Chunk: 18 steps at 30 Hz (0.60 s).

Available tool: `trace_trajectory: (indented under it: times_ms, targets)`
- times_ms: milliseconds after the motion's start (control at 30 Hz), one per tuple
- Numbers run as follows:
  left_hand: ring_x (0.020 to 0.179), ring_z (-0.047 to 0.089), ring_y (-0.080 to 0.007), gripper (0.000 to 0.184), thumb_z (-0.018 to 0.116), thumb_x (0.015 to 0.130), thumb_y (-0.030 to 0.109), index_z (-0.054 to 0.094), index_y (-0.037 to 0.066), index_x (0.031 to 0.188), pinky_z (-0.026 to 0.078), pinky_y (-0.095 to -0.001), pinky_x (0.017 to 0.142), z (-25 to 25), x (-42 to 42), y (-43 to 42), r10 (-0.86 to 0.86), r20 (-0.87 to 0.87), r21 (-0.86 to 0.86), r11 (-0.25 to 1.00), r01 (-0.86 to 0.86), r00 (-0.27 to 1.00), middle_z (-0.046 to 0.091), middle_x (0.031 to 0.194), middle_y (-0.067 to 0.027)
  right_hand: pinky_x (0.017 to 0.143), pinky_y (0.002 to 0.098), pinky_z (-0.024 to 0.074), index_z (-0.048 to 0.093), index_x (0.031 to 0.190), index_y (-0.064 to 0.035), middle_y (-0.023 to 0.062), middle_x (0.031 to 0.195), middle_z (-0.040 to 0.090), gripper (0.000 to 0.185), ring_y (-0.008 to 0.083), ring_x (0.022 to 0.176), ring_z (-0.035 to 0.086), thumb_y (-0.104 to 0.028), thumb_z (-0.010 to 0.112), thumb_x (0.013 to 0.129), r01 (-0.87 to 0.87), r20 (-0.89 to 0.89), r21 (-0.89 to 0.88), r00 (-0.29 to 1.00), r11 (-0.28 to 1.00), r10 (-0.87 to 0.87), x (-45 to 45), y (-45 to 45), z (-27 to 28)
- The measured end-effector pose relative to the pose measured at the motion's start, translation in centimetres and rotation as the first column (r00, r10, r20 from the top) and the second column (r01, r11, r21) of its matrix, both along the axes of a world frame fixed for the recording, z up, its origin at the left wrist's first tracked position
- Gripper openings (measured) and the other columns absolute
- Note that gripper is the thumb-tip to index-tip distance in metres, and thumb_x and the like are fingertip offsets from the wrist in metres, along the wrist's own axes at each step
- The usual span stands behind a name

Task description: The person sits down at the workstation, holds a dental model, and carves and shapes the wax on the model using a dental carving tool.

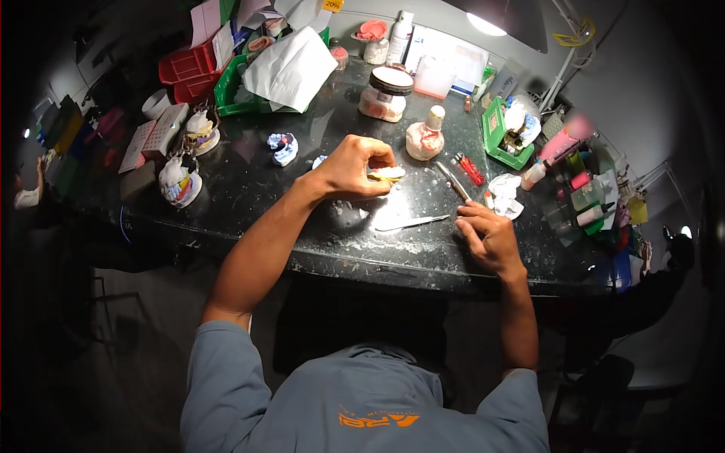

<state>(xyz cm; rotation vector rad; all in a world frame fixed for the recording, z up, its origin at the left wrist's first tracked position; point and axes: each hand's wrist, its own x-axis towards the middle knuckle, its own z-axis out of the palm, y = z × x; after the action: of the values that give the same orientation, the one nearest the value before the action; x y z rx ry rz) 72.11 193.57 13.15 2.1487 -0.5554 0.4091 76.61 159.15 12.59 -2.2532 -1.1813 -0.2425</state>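
Observation:
My left hand (355, 167) pinches a small yellow and white dental piece (387, 174) above the dark bench. My right hand (487, 235) is at the bench's right side, its fingertips at the lower end of a metal tool (453, 181); the fingers are curled, and whether they grip it is hard to tell. A slim pale knife-like tool (414, 223) lies between the two hands. Beyond them stands a round pinkish jar (424, 141) with a pale stopper. A red tool (470, 169) lies right of the metal one, near a crumpled white tissue (506, 195).
Dental models (180, 182) stand at the left, with a blue and white piece (282, 149) nearer the middle. Green (226, 87) and red (185, 69) bins are at the back left. A lidded jar (384, 102) stands behind. At the right is a green box (495, 130) with parts.

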Motion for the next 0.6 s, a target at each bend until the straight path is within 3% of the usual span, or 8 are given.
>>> trace_trajectory:
  times_ms: [100, 267, 367, 400, 500, 567, 600]
  targets:
    - [0.073, 0.066, -0.0138, 0.028, 0.079, 0.070, 0.017, 0.071, -0.002, 0.089, 0.053, -0.0295, 0.071, 0.2, -0.1, -0.8, -0.064, -0.016, -0.059, 0.996, 0.063, 0.998, 0.070, 0.077, -0.0085, 0.100, 0.0397, 0.0536, 0.078, 0.097, 0.0003, 0.0182, 0.108, 0.076, 0.016, 0.0335, 0.112, 0.070, -0.014, 0.075, 0.090, 0.015, 0.056, -0.057, 0.998, 0.998, -0.012, 1.1, -0.5, 0.6]
    - [0.071, 0.063, -0.0106, 0.029, 0.081, 0.071, 0.018, 0.071, -0.001, 0.090, 0.052, -0.0276, 0.069, 0.8, -0.6, -1.2, -0.089, -0.052, -0.082, 0.993, 0.085, 0.995, 0.068, 0.075, -0.0055, 0.083, 0.0384, 0.0565, 0.076, 0.092, -0.0002, 0.0158, 0.096, 0.076, 0.012, 0.0305, 0.089, 0.074, -0.011, 0.077, 0.085, -0.019, 0.085, 0.045, 0.996, 0.999, 0.015, 1.5, 1.7, 2.6]
    - [0.070, 0.063, -0.0093, 0.028, 0.082, 0.071, 0.018, 0.072, -0.001, 0.090, 0.052, -0.0271, 0.069, 0.8, -0.6, -1.2, -0.091, -0.065, -0.103, 0.991, 0.084, 0.994, 0.068, 0.073, -0.0040, 0.079, 0.0376, 0.0572, 0.076, 0.093, 0.0002, 0.0163, 0.095, 0.076, 0.013, 0.0310, 0.086, 0.074, -0.010, 0.077, 0.085, -0.036, 0.041, 0.095, 0.999, 0.995, 0.032, 2.5, 3.9, 3.3]
    - [0.070, 0.062, -0.0088, 0.028, 0.082, 0.071, 0.018, 0.072, 0.000, 0.089, 0.052, -0.0269, 0.069, 0.8, -0.5, -1.1, -0.089, -0.067, -0.113, 0.990, 0.081, 0.994, 0.068, 0.073, -0.0035, 0.074, 0.0364, 0.0574, 0.076, 0.094, 0.0008, 0.0164, 0.090, 0.075, 0.015, 0.0300, 0.082, 0.074, -0.011, 0.077, 0.084, 0.033, -0.019, 0.104, 0.999, 0.994, -0.031, 2.7, 4.8, 3.5]
    - [0.070, 0.062, -0.0080, 0.027, 0.083, 0.070, 0.017, 0.072, 0.000, 0.089, 0.052, -0.0265, 0.068, 0.8, -0.5, -0.9, -0.095, -0.091, -0.131, 0.988, 0.082, 0.991, 0.068, 0.073, -0.0029, 0.074, 0.0357, 0.0607, 0.072, 0.115, -0.0005, 0.0192, 0.104, 0.074, 0.036, 0.0273, 0.094, 0.074, -0.015, 0.081, 0.083, 0.113, -0.066, 0.226, 0.993, 0.968, -0.101, 5.1, 7.0, 1.9]
    - [0.070, 0.060, -0.0065, 0.027, 0.084, 0.071, 0.017, 0.072, 0.000, 0.088, 0.051, -0.0253, 0.068, 0.8, -0.6, -0.9, -0.064, -0.123, -0.127, 0.991, 0.049, 0.990, 0.067, 0.072, -0.0019, 0.086, 0.0377, 0.0612, 0.059, 0.137, -0.0028, 0.0220, 0.126, 0.067, 0.067, 0.0300, 0.114, 0.068, -0.020, 0.086, 0.079, 0.201, -0.149, 0.148, 0.972, 0.968, -0.179, 5.8, 8.6, 2.5]
    - [0.070, 0.060, -0.0061, 0.027, 0.084, 0.071, 0.016, 0.072, 0.000, 0.088, 0.051, -0.0249, 0.068, 0.8, -0.6, -0.8, -0.052, -0.146, -0.122, 0.992, 0.034, 0.988, 0.067, 0.072, -0.0014, 0.091, 0.0397, 0.0589, 0.056, 0.140, -0.0023, 0.0232, 0.131, 0.064, 0.073, 0.0319, 0.120, 0.065, -0.023, 0.087, 0.078, 0.205, -0.164, 0.160, 0.970, 0.966, -0.179, 6.3, 9.2, 2.2]
